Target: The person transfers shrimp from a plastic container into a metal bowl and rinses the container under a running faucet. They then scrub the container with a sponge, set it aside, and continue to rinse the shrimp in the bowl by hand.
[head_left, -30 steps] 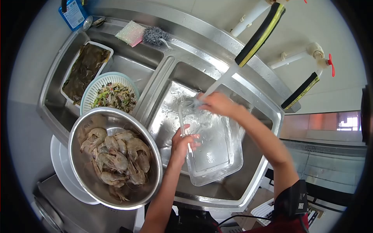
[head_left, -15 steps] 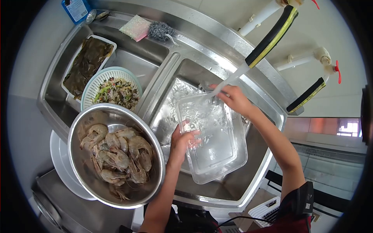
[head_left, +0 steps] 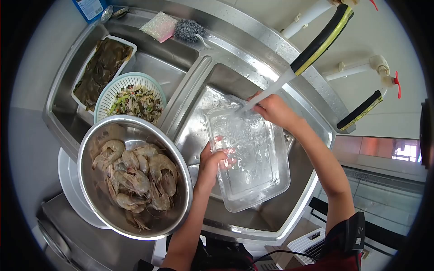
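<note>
A clear rectangular plastic container [head_left: 251,176] is tilted over the right sink basin, between my two hands. My left hand [head_left: 212,165] grips its left side, with the fingertips showing through the clear wall. At its upper right edge, my right hand [head_left: 275,111] has the fingers closed on the rim. A stream of water [head_left: 266,94] from the black and yellow hose [head_left: 322,40] runs into the container near my right fingers, and splashes and bubbles spread over the plastic.
Left of my forearm, a steel bowl [head_left: 86,180] holds several raw shrimp [head_left: 135,174]. Behind it stand a colander [head_left: 103,101] of chopped food and a white tray [head_left: 132,52] of dark leaves. A sponge [head_left: 159,27] and steel scrubber [head_left: 187,30] lie on the sink's back ledge.
Both hands keep their hold on the container, which has barely moved. More splashing water shows across it, and the whole view has shifted slightly.
</note>
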### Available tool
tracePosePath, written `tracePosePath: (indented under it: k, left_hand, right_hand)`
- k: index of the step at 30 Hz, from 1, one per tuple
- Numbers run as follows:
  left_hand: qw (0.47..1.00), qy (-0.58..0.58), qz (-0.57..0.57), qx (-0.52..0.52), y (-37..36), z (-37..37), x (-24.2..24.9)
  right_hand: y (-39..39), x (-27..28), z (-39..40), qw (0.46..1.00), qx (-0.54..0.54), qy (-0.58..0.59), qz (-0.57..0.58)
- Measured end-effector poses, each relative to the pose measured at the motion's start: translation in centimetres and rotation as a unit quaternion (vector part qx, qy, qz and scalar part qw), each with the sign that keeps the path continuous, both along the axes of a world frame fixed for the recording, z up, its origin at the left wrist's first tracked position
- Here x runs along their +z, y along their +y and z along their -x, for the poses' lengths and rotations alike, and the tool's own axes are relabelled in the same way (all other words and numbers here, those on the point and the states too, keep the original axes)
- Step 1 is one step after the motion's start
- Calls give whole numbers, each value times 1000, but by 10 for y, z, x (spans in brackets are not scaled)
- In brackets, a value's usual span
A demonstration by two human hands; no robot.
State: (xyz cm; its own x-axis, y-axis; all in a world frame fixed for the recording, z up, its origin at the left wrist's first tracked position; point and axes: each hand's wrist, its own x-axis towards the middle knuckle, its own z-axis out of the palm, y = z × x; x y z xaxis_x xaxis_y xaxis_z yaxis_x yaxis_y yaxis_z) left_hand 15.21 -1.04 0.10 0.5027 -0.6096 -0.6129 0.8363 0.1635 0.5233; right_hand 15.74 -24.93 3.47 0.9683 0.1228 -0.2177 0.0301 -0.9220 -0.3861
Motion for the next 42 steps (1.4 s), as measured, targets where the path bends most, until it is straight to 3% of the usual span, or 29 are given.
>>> tracePosePath:
  k: [3,7,9,10,11,13,14,17,19,21,23,25,27,29,32,35,37,38,40,42]
  left_hand:
    - [1000,-12,-12,-7,-4,4,2]
    - [993,-93,-26,-60,-7,7,8]
    - [998,-56,-29,-26,0,6,0]
    - [999,-18,-31,11,2,6,-3]
    - [999,-16,-33,16,2,5,-3]
    - [999,-30,-16,-20,-4,6,0]
    - [998,-36,-25,-43,-11,7,2]
    - [997,-33,-40,-51,-21,21,-7]
    - [999,-28,-42,-6,-11,18,-11]
    - [998,-11,-61,30,-10,16,-13]
    - [999,-2,-23,47,-10,16,-20]
    - [999,-24,-35,26,-18,16,-14]
    - [999,-36,-38,5,-18,19,-11]
    - [997,-60,-49,19,-12,11,-14]
    - [995,-79,-58,28,-26,23,-36]
    - [990,-107,-92,-4,-20,22,-27]
    - [987,-129,-89,29,-17,14,-26]
    - [993,-69,-73,68,-11,13,-20]
    - [988,-69,-85,105,-4,17,-16]
    - [980,-92,-93,150,-5,24,-12]
  right_hand:
    - [10,6,-1,1000,1,-11,29]
    - [26,13,1,998,-3,-26,-63]
    - [-12,-14,5,989,100,-59,91]
    - [-18,-10,3,985,97,-48,133]
    - [-15,-14,2,985,102,-47,131]
    - [16,-4,0,997,32,-59,-34]
    - [40,18,-6,997,-16,75,-34]
    - [40,-18,-13,996,54,23,-67]
    - [31,-14,-16,995,20,103,-2]
    - [5,-23,-9,997,44,69,-11]
    - [38,-20,-20,998,48,16,-27]
    - [48,-20,-27,998,38,-30,-33]
    - [49,-23,-32,995,67,34,-60]
    - [33,-30,-26,995,86,-14,-43]
    - [35,-35,-27,996,40,33,-69]
    - [49,-40,-26,994,97,-51,-29]
    - [27,-45,-22,995,37,-2,-97]
    - [17,-51,-17,995,37,0,-95]
    - [1,-59,3,999,-3,-31,7]
    - [1,-65,24,966,-221,62,-118]
